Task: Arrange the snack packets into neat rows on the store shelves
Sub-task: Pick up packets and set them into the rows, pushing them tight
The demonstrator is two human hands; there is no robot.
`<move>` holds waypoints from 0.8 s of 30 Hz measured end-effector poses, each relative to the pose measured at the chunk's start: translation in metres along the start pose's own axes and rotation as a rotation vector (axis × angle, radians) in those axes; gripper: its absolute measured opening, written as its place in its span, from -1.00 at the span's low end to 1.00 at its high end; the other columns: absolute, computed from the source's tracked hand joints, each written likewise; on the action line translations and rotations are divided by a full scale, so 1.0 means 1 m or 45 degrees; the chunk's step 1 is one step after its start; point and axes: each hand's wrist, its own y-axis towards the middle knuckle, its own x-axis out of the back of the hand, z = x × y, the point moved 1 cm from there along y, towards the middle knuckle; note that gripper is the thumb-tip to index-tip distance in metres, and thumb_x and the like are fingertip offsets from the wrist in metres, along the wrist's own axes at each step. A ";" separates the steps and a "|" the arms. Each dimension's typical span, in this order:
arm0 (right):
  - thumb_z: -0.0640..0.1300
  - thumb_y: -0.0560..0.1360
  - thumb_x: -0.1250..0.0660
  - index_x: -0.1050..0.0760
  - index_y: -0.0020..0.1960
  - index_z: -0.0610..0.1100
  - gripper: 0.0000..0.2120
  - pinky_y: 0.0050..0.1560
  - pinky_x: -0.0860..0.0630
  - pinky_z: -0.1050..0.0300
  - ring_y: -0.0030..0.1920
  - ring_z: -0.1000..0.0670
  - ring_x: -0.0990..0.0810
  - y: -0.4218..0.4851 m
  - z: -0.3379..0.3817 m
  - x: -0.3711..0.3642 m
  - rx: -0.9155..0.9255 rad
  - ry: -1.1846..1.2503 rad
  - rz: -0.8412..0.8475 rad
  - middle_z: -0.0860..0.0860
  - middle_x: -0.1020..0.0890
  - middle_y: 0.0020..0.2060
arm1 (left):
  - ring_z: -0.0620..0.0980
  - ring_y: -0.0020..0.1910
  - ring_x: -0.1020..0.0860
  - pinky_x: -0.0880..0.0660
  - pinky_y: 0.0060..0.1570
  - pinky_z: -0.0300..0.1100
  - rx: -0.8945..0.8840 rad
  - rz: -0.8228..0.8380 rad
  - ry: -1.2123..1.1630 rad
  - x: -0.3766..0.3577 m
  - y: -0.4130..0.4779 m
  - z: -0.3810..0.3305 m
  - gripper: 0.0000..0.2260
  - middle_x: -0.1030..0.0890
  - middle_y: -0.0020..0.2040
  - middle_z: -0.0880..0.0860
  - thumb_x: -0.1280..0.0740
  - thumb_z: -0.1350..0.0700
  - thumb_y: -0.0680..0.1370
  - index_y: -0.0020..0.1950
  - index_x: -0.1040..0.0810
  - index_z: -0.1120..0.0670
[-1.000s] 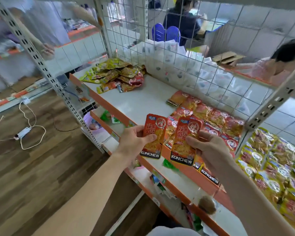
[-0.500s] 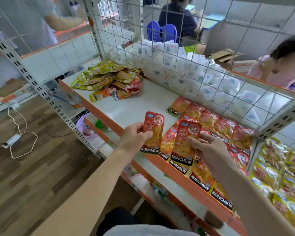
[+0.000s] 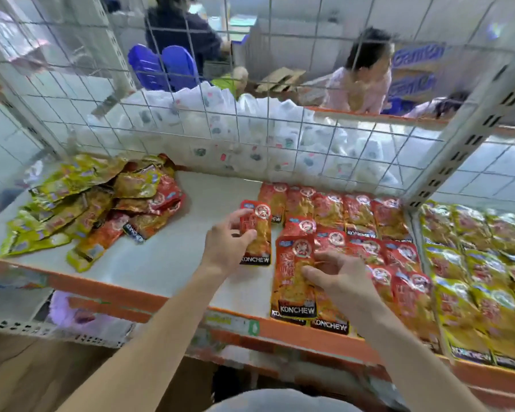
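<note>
While rows of red foil snack packets (image 3: 357, 221) cover the white shelf's (image 3: 161, 263) right end, the left hand (image 3: 226, 245) pinches one red packet (image 3: 259, 230) and the right hand (image 3: 339, 281) a second red packet (image 3: 292, 272); the loose yellow-and-red heap (image 3: 101, 197) at the left end awaits sorting.

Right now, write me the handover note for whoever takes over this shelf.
Left hand grips a red Konchew packet just left of the rows of red packets.
Right hand pinches a second red packet over the rows' front-left corner.
Done: red rows fill the right of the white shelf; yellow packets lie in rows in the next bay.
Left: place both held packets, then sort the loose heap of yellow-green and red packets at the shelf's left end.
</note>
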 end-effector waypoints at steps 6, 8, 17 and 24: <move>-0.25 0.51 -0.45 -0.57 -0.09 0.04 -0.81 -0.24 -0.56 0.37 -0.20 0.18 -0.69 -0.016 -0.005 -0.029 -0.003 0.004 -0.149 0.09 -0.72 -0.24 | -0.05 -0.12 -0.61 -0.60 0.02 -0.10 -0.376 0.162 0.296 -0.010 0.022 0.009 -0.65 -0.65 -0.03 0.00 -0.48 0.11 0.53 0.31 -0.61 0.05; -0.22 0.52 -0.45 -0.59 0.01 -0.01 -0.86 -0.24 -0.55 0.38 -0.17 0.19 -0.69 -0.018 -0.006 -0.036 -0.013 0.014 -0.197 0.08 -0.73 -0.18 | 0.02 -0.15 -0.55 -0.59 -0.03 -0.02 -0.533 0.174 0.423 -0.012 0.025 0.017 -0.68 -0.56 -0.09 0.01 -0.46 0.07 0.55 0.29 -0.62 0.10; -0.23 0.53 -0.43 -0.52 -0.01 0.05 -0.81 -0.23 -0.56 0.38 -0.18 0.26 -0.66 -0.018 -0.001 -0.073 0.025 -0.030 -0.325 0.12 -0.69 -0.17 | 0.02 -0.14 -0.55 -0.59 -0.12 0.02 -0.661 0.257 0.266 0.000 0.029 0.033 -0.83 -0.48 -0.12 0.02 -0.43 0.13 0.56 0.09 -0.71 0.17; -0.14 0.52 -0.46 -0.48 0.38 -0.13 -0.55 -0.07 -0.55 0.38 -0.12 0.18 -0.66 -0.006 -0.002 -0.086 0.044 -0.255 -0.420 0.11 -0.68 -0.14 | -0.11 -0.11 -0.57 -0.53 -0.06 -0.12 -0.406 0.130 -0.058 0.011 0.031 0.032 -0.83 -0.62 -0.06 -0.07 -0.23 0.06 0.55 0.04 -0.60 -0.02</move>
